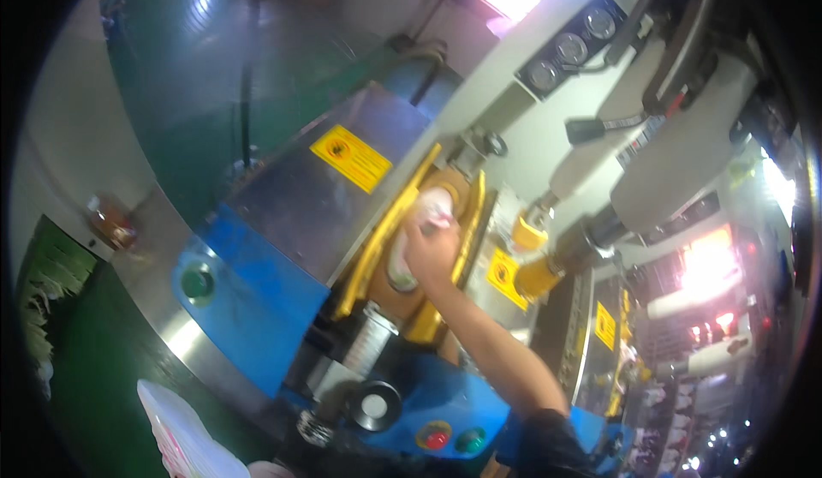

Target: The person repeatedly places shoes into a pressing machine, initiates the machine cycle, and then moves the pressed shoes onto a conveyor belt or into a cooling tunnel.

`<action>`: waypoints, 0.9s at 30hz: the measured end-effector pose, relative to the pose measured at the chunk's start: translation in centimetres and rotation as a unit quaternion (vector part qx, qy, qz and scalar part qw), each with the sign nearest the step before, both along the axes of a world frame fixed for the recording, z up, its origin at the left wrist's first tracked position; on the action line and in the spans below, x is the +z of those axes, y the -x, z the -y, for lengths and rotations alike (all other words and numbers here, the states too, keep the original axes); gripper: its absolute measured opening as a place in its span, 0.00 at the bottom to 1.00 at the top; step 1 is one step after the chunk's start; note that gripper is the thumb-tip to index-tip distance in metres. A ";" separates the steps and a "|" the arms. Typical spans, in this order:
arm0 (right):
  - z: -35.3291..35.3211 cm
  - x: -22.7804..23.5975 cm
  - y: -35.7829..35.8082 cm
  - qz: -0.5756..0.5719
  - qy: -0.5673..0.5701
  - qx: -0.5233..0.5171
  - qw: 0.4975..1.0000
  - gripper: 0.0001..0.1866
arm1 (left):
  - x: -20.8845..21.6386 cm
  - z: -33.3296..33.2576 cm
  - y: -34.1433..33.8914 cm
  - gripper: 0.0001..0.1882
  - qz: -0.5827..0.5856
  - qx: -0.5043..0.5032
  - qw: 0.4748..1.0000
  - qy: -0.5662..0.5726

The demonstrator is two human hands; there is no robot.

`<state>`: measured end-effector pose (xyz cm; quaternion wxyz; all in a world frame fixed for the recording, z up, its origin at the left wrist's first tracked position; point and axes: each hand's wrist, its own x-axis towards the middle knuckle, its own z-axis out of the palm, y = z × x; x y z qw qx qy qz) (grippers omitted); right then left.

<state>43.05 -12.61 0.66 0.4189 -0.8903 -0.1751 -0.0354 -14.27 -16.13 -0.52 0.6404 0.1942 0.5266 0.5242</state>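
My right hand (432, 251) reaches in from the lower right, its forearm in a dark sleeve. Its fingers are closed on a pale shoe (401, 264), which lies lengthwise on a brown pad (455, 185) between the long yellow side pads (469, 238) of a blue press machine (240, 294). Part of the shoe is hidden under the hand, and blur softens its detail. At the lower edge, only a sliver of my left hand (271, 470) shows, against a white shoe-shaped piece (184, 435) with reddish marks, held up over the floor. The left fingers are mostly out of view.
Beside the pads are a metal handwheel (491, 144), a black round knob (374, 405), a red button (435, 438) and green buttons (197, 283). Pressure gauges (571, 48) and a lever (591, 129) sit above. A second press station (591, 328) stands to the right.
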 end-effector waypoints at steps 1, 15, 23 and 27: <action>-2.1 2.7 2.6 0.040 0.018 -0.056 0.997 0.32 | 0.5 -0.7 -0.9 0.26 0.019 0.016 0.999 0.041; 20.4 10.4 19.0 0.273 0.164 0.338 0.885 0.41 | 5.5 5.4 -5.3 0.30 0.228 -0.146 0.958 -0.090; 27.3 8.6 24.1 0.040 0.028 0.342 0.939 0.47 | 5.9 11.5 -4.0 0.30 -0.068 -0.225 0.932 -0.277; 28.2 3.6 30.5 -0.314 -0.231 0.459 0.798 0.43 | 8.8 17.5 -5.1 0.29 -0.037 -0.336 0.915 -0.219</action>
